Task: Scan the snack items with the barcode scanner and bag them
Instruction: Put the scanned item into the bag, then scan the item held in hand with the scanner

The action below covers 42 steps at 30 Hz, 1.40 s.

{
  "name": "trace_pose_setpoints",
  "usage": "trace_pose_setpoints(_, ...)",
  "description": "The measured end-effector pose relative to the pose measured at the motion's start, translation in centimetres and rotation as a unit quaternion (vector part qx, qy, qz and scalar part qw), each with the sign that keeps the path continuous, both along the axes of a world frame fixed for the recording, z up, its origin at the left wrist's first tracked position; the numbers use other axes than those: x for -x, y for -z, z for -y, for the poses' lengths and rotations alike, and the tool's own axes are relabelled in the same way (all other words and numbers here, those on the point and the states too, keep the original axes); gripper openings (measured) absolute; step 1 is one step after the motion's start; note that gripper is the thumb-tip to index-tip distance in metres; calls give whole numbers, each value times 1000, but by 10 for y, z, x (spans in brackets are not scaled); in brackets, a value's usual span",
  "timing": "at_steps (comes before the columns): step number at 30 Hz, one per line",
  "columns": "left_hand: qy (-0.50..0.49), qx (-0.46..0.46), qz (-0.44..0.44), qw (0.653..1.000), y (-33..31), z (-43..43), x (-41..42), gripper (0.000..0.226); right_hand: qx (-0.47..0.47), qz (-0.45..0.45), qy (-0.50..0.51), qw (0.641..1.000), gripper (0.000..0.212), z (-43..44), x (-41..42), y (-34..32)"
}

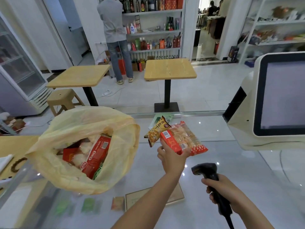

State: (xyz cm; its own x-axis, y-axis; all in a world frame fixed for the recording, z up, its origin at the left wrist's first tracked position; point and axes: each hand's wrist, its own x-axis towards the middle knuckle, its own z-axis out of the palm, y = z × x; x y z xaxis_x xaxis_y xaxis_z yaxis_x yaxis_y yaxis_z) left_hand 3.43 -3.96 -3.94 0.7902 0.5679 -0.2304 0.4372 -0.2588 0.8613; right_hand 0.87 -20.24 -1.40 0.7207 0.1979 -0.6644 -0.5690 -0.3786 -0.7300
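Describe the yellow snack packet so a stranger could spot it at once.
Start at the big yellow bag on the glass counter and look just right of its rim. The packet lies there, beyond the left hand gripping a red box. Only it is a yellow pack showing golden bites; the cracker pack beside it is red and clear.

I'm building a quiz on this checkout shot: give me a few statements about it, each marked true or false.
1. The left hand holds a red box. True.
2. The right hand grips the scanner. True.
3. The bag holds nothing. False: red packs lie inside it.
4. The scanner lies on the counter. False: the right hand holds it up.
5. The screen stands on the person's left. False: it is on the right.
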Motion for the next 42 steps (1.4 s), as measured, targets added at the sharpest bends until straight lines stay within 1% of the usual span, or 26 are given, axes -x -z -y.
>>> trace_pose_setpoints(1, -19, -1, -21, 1000, 4, 2, -5, 100, -6, -3, 9, 1000, 17, 2, -1, -1)
trace_pose_setpoints(3, -38, -36, -42, 998, 12, 0, -7, 85, -23, -5, 25, 999, 28, 3, -1, -2)
trace_pose_setpoints(4, -44, -48, -27, 998, 15, -3, -4, 72, -29, -5, 33, 999, 34, 3, -2, -3)
trace_pose_setpoints(6, -37, -17, 29, 999, 17, -14, 8, 41, -34, -7, 48, 998, 45, 2, -1, -5)
trace_pose_setpoints(7, -22, 4, 52, 998, 16, -21, 18, 33, -35, -10, 55, 998, 52, 3, -1, -6)
trace_pose_setpoints(8, 4, 15, 74, 997, 15, -30, 29, 32, -36, -13, 57, 998, 59, 3, -1, -7)
trace_pose_setpoints(10, 73, -10, 109, 991, 17, -49, 54, 35, -45, -24, 49, 997, 73, 2, -1, -10)
trace_pose_setpoints(12, 134, -57, 112, 983, 23, -65, 76, 40, -59, -36, 29, 997, 78, -2, -1, -20)
trace_pose_setpoints(13, 151, -66, 107, 981, 26, -69, 84, 41, -64, -38, 13, 997, 78, -5, -1, -29)
trace_pose_setpoints(16, 156, -62, 103, 980, 21, -74, 99, 40, -62, -20, -51, 997, 77, -17, -2, -65)
trace_pose_setpoints(19, 154, -70, 100, 980, 16, -79, 112, 42, -37, 5, -121, 992, 77, -28, -1, -105)
trace_pose_setpoints(23, 162, -89, 106, 977, 13, -88, 130, 45, 4, 35, -198, 979, 87, -40, 5, -141)
trace_pose_setpoints(26, 156, -92, 114, 977, 14, -94, 139, 45, 31, 40, -228, 972, 94, -47, 10, -152)
trace_pose_setpoints(29, 153, -96, 119, 976, 17, -99, 147, 47, 46, 53, -237, 969, 98, -53, 11, -154)
trace_pose_setpoints(33, 148, -96, 124, 976, 21, -104, 152, 45, 49, 60, -238, 968, 82, -61, 12, -153)
trace_pose_setpoints(34, 146, -94, 124, 977, 23, -105, 153, 44, 47, 61, -241, 968, 81, -62, 13, -153)
trace_pose_setpoints(38, 149, -91, 110, 978, 25, -105, 157, 44, 44, 59, -240, 968, 93, -64, 11, -146)
trace_pose_setpoints(40, 150, -93, 99, 979, 24, -102, 158, 46, 49, 66, -216, 973, 87, -67, 7, -132)
trace_pose_setpoints(42, 139, -108, 86, 981, 22, -98, 160, 48, 54, 81, -179, 979, 77, -71, 3, -110)
